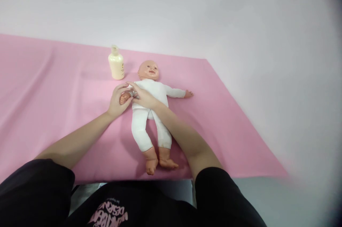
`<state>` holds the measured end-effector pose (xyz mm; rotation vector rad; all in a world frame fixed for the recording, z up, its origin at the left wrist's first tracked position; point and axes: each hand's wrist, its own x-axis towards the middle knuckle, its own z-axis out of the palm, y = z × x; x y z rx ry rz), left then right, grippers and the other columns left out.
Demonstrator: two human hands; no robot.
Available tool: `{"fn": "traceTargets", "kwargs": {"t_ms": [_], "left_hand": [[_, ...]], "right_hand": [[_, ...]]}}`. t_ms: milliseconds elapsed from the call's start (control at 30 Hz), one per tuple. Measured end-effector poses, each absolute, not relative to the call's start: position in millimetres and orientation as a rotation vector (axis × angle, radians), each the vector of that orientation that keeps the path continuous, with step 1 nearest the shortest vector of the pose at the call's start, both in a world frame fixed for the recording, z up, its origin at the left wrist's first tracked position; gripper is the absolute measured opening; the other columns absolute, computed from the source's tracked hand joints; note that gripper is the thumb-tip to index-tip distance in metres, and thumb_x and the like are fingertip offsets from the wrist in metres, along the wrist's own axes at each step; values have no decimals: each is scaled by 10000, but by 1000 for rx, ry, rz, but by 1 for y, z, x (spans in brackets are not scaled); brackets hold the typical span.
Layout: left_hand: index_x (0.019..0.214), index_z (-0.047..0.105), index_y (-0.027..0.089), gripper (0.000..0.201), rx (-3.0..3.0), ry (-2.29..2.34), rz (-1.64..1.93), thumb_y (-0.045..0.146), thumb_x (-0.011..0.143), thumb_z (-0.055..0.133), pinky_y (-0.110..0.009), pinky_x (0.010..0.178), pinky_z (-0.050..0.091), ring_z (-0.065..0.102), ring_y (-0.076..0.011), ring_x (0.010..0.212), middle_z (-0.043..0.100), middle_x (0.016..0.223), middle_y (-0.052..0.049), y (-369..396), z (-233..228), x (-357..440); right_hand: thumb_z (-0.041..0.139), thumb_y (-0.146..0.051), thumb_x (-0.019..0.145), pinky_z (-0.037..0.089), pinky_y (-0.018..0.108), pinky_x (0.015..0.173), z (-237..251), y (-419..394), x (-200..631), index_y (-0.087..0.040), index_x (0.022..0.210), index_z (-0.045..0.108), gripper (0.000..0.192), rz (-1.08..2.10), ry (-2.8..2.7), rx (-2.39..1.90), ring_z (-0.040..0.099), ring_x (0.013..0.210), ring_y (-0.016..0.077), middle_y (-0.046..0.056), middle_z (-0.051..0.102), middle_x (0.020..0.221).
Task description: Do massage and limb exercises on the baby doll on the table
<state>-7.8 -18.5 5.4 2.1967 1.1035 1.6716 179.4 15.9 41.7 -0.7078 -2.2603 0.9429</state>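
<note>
Both hands' fingers (125, 86) around doll's arm (127, 95)

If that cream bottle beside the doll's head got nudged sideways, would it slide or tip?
The cream bottle stands upright on the pink cloth, taller than it is wide, so a high nudge would probably tip it. The soft cloth would likely grip its base rather than let it slide. Its rounded body might roll once down.

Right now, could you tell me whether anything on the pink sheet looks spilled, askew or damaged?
Nothing stands out. The doll lies flat on its back on the sheet, the bottle stands upright beside its head, and both hands, left and right, hold its arm.
</note>
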Motion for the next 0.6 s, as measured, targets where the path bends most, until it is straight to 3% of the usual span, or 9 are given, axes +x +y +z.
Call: {"fn": "traceTargets", "kwargs": {"t_ms": [267, 467, 600], "left_hand": [[1305, 523, 243, 628, 2033, 1046, 1671, 542, 814, 775, -460, 1052, 518, 617, -268, 1226, 608, 1293, -132, -5, -10, -10], [1189, 609, 198, 492, 1977, 1026, 1534, 538, 854, 732, -448, 1025, 540, 677, -249, 1088, 695, 1123, -111, -2, -8, -10], [1115, 660, 194, 417, 1917, 1069, 1577, 496, 840, 747, -444, 1041, 536, 684, -246, 1082, 714, 1122, -107, -5, -2, -8]], "right_hand": [[549, -87, 834, 508, 359, 1070, 32, 22, 179, -177, 1571, 306, 782, 949, -2233, -581, 639, 1207, 204, 114, 636, 1402], [527, -65, 843, 464, 377, 1135, 39, 19, 180, -251, 1521, 428, 710, 865, -2314, -611, 600, 1286, 200, 52, 620, 1432], [509, -44, 844, 441, 401, 1167, 45, 15, 179, -233, 1527, 429, 713, 810, -2343, -642, 579, 1323, 229, 74, 598, 1459]]}}
